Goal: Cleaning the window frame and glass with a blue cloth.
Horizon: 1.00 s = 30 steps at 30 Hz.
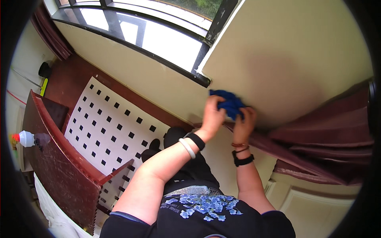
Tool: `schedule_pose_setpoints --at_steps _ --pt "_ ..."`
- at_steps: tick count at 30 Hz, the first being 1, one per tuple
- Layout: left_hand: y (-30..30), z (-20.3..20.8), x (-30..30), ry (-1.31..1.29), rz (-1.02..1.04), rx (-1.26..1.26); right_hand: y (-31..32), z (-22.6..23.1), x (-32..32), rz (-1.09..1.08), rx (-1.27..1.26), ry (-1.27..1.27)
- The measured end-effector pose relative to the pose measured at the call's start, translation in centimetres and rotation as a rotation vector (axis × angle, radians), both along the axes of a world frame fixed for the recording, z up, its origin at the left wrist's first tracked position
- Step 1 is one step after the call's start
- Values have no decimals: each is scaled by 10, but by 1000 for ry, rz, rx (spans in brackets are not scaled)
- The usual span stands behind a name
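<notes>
Step in hand, prob.: working the blue cloth (230, 104) w/ both hands by the cream wall (293, 51). Cloth's just R of frame ctr, below the sill's corner; wall contact, can't tell. L hand (214, 114) grips its left side, R hand (245, 119) pinches its lower right edge. Next move prob. calls for a firm two-handed hold, since the fabric looks limp. Textures: cloth soft, crumpled; wall smooth, matte; sill (158, 51) upper ctr, glossy black; curtain (321, 131) at R, maroon, deep folds; desk (59, 166) lower L, scuffed red-brown, curved edge.
</notes>
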<state>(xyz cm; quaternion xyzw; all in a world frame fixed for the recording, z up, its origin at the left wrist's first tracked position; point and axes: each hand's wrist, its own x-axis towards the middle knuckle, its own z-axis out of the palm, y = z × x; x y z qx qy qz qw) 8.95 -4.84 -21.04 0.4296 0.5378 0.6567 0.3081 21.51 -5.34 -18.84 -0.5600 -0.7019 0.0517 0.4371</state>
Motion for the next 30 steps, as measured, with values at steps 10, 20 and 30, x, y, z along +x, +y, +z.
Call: schedule_pose_setpoints --at_steps 10,20,30 --pt "-15 2 41 602 -386 272 1 -88 63 -152 -91 186" --pt "-3 -67 -9 419 -95 -236 18 -111 -29 -53 -312 13" --pt "17 -86 -52 -327 51 -504 21 -57 -95 120 -302 -37"
